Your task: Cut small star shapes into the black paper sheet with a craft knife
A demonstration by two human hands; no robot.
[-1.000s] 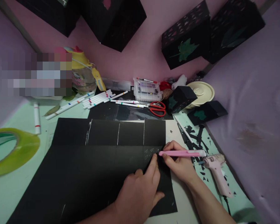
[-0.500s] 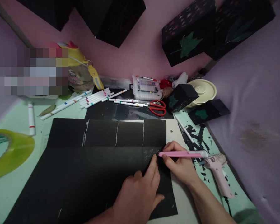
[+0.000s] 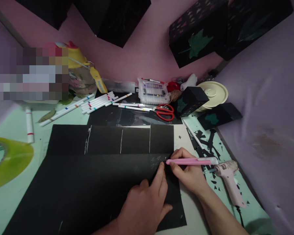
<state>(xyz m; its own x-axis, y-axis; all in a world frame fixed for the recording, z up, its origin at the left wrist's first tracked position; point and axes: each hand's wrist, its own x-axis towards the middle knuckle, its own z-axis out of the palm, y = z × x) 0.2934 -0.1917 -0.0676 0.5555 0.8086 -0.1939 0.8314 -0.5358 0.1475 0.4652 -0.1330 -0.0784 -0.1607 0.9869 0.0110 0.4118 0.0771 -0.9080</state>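
Note:
A large black sheet of card (image 3: 71, 182) with white ruled lines and a folded-looking top strip lies in front of me. Flat on it rests my left hand (image 3: 147, 199), index finger stretched toward small white-outlined triangles near the right edge. My right hand (image 3: 188, 173) pinches a pink pen-shaped craft knife (image 3: 193, 161), held almost level, its translucent end pointing right. The left end of the knife is close to my left fingertip, over the card; its tip is too small to make out. Under the card's right side shows a pale board (image 3: 180, 135).
A pink glue gun (image 3: 229, 179) and black paper scraps (image 3: 212, 143) lie to the right. Behind the card are red-handled scissors (image 3: 165, 112), white markers (image 3: 98, 102) and a clear case (image 3: 153, 93). Yellow-green tape (image 3: 17, 161) sits left. Black boxes (image 3: 198, 36) hang above.
The view has shifted slightly, so the things at the left appear a little further left. Both hands and the craft knife stay in nearly the same place.

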